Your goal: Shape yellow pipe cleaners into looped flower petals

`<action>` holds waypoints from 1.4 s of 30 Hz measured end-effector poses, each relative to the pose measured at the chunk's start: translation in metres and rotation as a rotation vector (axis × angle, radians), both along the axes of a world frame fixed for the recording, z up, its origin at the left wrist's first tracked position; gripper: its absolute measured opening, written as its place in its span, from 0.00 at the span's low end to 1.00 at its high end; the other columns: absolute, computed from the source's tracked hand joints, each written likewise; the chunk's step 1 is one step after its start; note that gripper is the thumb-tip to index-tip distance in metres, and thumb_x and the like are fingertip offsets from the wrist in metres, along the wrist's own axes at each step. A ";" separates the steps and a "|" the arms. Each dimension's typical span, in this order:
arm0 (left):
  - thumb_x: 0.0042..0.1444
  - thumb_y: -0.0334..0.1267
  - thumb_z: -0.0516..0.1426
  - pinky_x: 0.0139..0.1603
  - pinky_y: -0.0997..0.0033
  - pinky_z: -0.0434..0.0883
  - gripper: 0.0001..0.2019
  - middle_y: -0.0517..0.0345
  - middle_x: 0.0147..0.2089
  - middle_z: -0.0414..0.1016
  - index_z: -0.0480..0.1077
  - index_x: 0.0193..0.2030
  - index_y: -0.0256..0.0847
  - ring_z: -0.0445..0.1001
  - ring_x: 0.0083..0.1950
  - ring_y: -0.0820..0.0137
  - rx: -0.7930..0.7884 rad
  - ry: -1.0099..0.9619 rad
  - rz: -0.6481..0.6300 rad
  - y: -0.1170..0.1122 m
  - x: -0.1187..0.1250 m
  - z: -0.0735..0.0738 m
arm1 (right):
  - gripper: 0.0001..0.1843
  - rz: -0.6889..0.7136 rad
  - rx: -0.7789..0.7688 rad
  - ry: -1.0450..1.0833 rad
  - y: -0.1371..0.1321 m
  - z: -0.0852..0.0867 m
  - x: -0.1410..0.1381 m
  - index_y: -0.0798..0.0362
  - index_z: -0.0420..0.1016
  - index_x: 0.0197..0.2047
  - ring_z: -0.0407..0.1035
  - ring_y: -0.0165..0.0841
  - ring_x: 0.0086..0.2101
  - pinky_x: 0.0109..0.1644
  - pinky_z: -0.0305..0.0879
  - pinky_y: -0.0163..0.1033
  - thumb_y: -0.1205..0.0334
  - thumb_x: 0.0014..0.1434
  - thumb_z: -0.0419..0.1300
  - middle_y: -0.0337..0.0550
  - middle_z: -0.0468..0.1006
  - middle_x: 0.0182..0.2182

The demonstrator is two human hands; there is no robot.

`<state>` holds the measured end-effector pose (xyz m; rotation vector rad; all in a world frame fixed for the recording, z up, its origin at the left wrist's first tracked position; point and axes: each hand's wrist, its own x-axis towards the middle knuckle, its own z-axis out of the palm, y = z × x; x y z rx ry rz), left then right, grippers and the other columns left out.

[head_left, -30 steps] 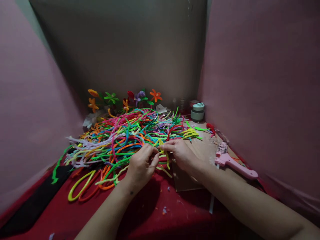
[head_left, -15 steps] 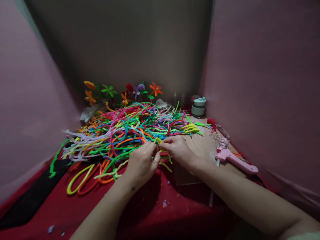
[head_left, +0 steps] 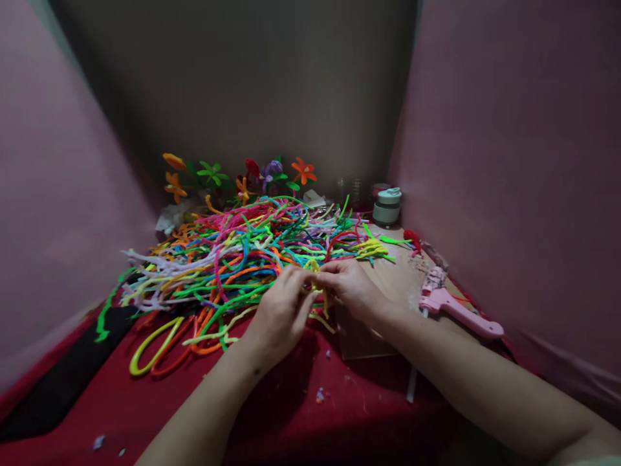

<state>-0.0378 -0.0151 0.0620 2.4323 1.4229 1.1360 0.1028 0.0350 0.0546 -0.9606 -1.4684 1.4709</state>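
My left hand (head_left: 285, 304) and my right hand (head_left: 350, 288) meet at the fingertips, near the front edge of a big heap of coloured pipe cleaners (head_left: 233, 252). Between them they pinch a bent yellow pipe cleaner (head_left: 313, 265). Its loops stick up above the fingertips, and one end hangs down below my right fingers. The fingers partly cover the spot where it is gripped. Under my right wrist lies a brown board (head_left: 363, 343).
Pipe-cleaner flowers (head_left: 212, 172) stand behind the heap. On the right, a pink glue gun (head_left: 456, 312) rests on the board, and a lidded green cup (head_left: 387, 207) is farther back. Small scraps (head_left: 320, 395) dot the red cloth (head_left: 272, 421). Pink sheets (head_left: 509, 162) rise on both sides.
My left hand has shifted right and its fingers have stretched towards the right fingertips. The yellow pipe cleaner has moved slightly up and right between them.
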 end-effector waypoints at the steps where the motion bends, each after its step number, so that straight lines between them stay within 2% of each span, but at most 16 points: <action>1: 0.55 0.33 0.52 0.36 0.70 0.68 0.08 0.55 0.37 0.69 0.64 0.42 0.41 0.70 0.35 0.70 -0.069 -0.162 0.006 0.000 -0.001 0.004 | 0.11 0.006 -0.026 0.031 0.001 0.001 0.001 0.56 0.65 0.17 0.52 0.23 0.15 0.20 0.48 0.32 0.59 0.43 0.60 0.31 0.59 0.12; 5: 0.47 0.36 0.60 0.26 0.74 0.69 0.18 0.63 0.30 0.69 0.62 0.44 0.40 0.71 0.25 0.74 -0.465 -0.786 0.056 0.003 -0.004 0.014 | 0.12 0.004 -0.068 0.104 0.000 0.006 0.002 0.56 0.64 0.16 0.52 0.22 0.15 0.19 0.48 0.31 0.61 0.43 0.61 0.31 0.59 0.12; 7: 0.41 0.34 0.63 0.24 0.75 0.69 0.21 0.62 0.32 0.70 0.63 0.43 0.39 0.71 0.26 0.74 -0.607 -0.974 0.017 0.006 -0.005 0.013 | 0.11 -0.006 -0.077 0.118 -0.002 0.007 0.002 0.56 0.65 0.16 0.54 0.22 0.15 0.20 0.49 0.31 0.61 0.43 0.61 0.31 0.61 0.12; 9: 0.40 0.33 0.64 0.23 0.75 0.69 0.19 0.62 0.30 0.70 0.65 0.40 0.37 0.70 0.25 0.75 -0.713 -1.035 -0.059 0.008 -0.004 0.010 | 0.10 0.005 -0.086 0.122 -0.003 0.007 0.002 0.57 0.67 0.18 0.55 0.23 0.15 0.20 0.50 0.31 0.60 0.44 0.61 0.32 0.64 0.13; 11: 0.42 0.34 0.63 0.20 0.76 0.67 0.13 0.63 0.25 0.69 0.66 0.34 0.36 0.68 0.22 0.76 -0.775 -0.982 -0.100 0.007 -0.003 0.008 | 0.11 0.026 -0.062 0.108 -0.004 0.005 0.002 0.57 0.68 0.19 0.55 0.23 0.15 0.19 0.50 0.32 0.60 0.46 0.60 0.33 0.64 0.13; 14: 0.45 0.37 0.61 0.19 0.78 0.62 0.08 0.64 0.21 0.67 0.66 0.29 0.36 0.65 0.20 0.77 -0.701 -0.861 -0.056 0.004 -0.001 0.007 | 0.12 0.043 0.007 0.089 -0.003 0.001 0.003 0.56 0.67 0.18 0.54 0.23 0.14 0.18 0.49 0.31 0.59 0.48 0.59 0.33 0.62 0.12; 18: 0.49 0.38 0.59 0.20 0.77 0.60 0.07 0.65 0.20 0.64 0.66 0.28 0.38 0.61 0.19 0.78 -0.490 -0.646 0.044 0.001 0.002 0.006 | 0.11 0.061 0.002 0.107 -0.002 -0.001 0.003 0.56 0.68 0.19 0.55 0.23 0.14 0.18 0.50 0.31 0.59 0.47 0.60 0.33 0.63 0.13; 21: 0.50 0.34 0.57 0.30 0.75 0.63 0.04 0.61 0.27 0.66 0.67 0.26 0.39 0.65 0.29 0.74 -0.202 -0.421 0.054 0.002 0.003 0.002 | 0.09 0.089 -0.048 0.142 -0.004 0.001 0.003 0.57 0.69 0.20 0.55 0.23 0.14 0.18 0.51 0.32 0.61 0.45 0.61 0.33 0.65 0.14; 23: 0.50 0.33 0.56 0.34 0.74 0.64 0.03 0.58 0.33 0.66 0.67 0.26 0.39 0.66 0.33 0.73 -0.114 -0.366 0.034 0.003 0.003 0.000 | 0.08 0.117 -0.105 0.174 -0.004 0.002 0.003 0.57 0.69 0.19 0.55 0.23 0.14 0.18 0.51 0.32 0.62 0.43 0.61 0.33 0.65 0.14; 25: 0.50 0.34 0.56 0.32 0.75 0.64 0.02 0.58 0.34 0.66 0.67 0.30 0.39 0.66 0.32 0.74 -0.230 -0.431 -0.009 0.003 0.003 -0.001 | 0.08 0.152 -0.180 0.218 -0.003 0.003 0.003 0.57 0.70 0.20 0.56 0.23 0.15 0.18 0.51 0.32 0.62 0.41 0.63 0.34 0.66 0.14; 28: 0.52 0.37 0.55 0.28 0.76 0.65 0.05 0.62 0.29 0.66 0.65 0.32 0.39 0.66 0.28 0.75 -0.437 -0.518 -0.074 0.003 0.001 0.000 | 0.09 0.169 -0.255 0.277 -0.001 0.002 0.003 0.58 0.70 0.21 0.59 0.24 0.17 0.20 0.53 0.32 0.62 0.38 0.65 0.35 0.68 0.16; 32: 0.52 0.37 0.55 0.27 0.76 0.66 0.04 0.63 0.26 0.68 0.63 0.30 0.40 0.67 0.26 0.75 -0.437 -0.462 -0.032 0.004 0.000 0.000 | 0.11 0.114 -0.264 0.308 0.001 0.002 0.004 0.57 0.66 0.18 0.56 0.23 0.16 0.19 0.51 0.31 0.63 0.37 0.65 0.32 0.63 0.13; 34: 0.52 0.36 0.55 0.24 0.76 0.67 0.05 0.64 0.25 0.69 0.62 0.35 0.41 0.69 0.24 0.74 -0.483 -0.493 -0.025 0.005 0.001 -0.001 | 0.11 0.102 -0.277 0.329 0.001 0.003 0.004 0.56 0.66 0.18 0.54 0.22 0.15 0.18 0.50 0.31 0.63 0.37 0.66 0.31 0.61 0.13; 38: 0.52 0.36 0.53 0.16 0.76 0.65 0.11 0.69 0.20 0.66 0.58 0.43 0.44 0.68 0.17 0.72 -0.580 -0.514 -0.016 0.006 0.002 -0.006 | 0.11 0.120 -0.336 0.371 0.001 0.003 0.003 0.57 0.68 0.21 0.58 0.23 0.17 0.18 0.52 0.30 0.64 0.35 0.66 0.34 0.66 0.16; 42: 0.52 0.38 0.53 0.12 0.77 0.64 0.15 0.68 0.21 0.66 0.58 0.47 0.44 0.69 0.17 0.71 -0.642 -0.471 -0.026 0.006 0.002 -0.007 | 0.08 0.100 -0.347 0.381 0.002 0.002 0.003 0.59 0.69 0.20 0.58 0.23 0.16 0.16 0.51 0.30 0.66 0.36 0.64 0.34 0.66 0.15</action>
